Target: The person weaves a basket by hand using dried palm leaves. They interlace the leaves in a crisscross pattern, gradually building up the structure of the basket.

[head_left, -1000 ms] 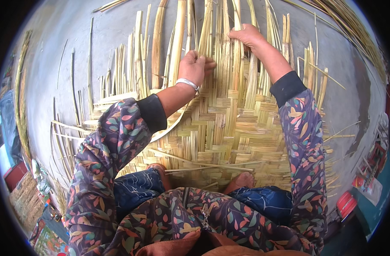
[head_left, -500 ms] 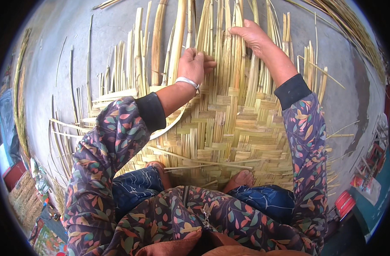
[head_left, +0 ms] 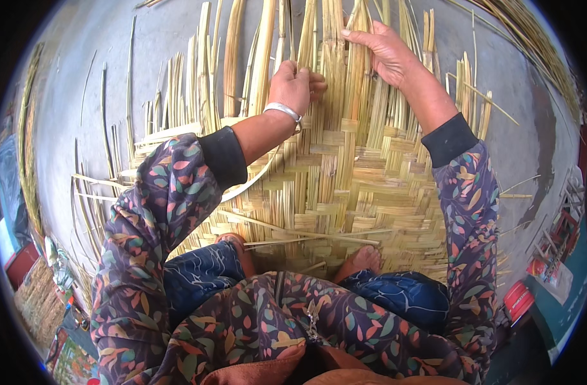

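A woven mat of flat, split cane-like strips (head_left: 383, 212) lies on the ground in front of me, its long unwoven ends fanning out at the far side. My left hand (head_left: 292, 90), with a silver bangle at the wrist, is closed among these upright strips (head_left: 335, 83), its fingertips curled round some of them. Farther up and to the right, my right hand (head_left: 384, 56) has its thumb stretched across raised strips (head_left: 356, 77); its other fingers are partly hidden behind them. Two thin loose strips (head_left: 293, 236) cross on the near part of the mat.
My bare feet (head_left: 364, 262) rest at the mat's near side. A pale curved strip (head_left: 258, 179) lies below my left forearm. Bundles of long stalks (head_left: 531, 45) lie at the far right, others (head_left: 29, 141) at the left. Red objects (head_left: 517, 301) stand at right on the grey floor.
My right hand has moved slightly up, and its index finger now shows. My left hand has shifted a little up. The strips between my hands have spread slightly.
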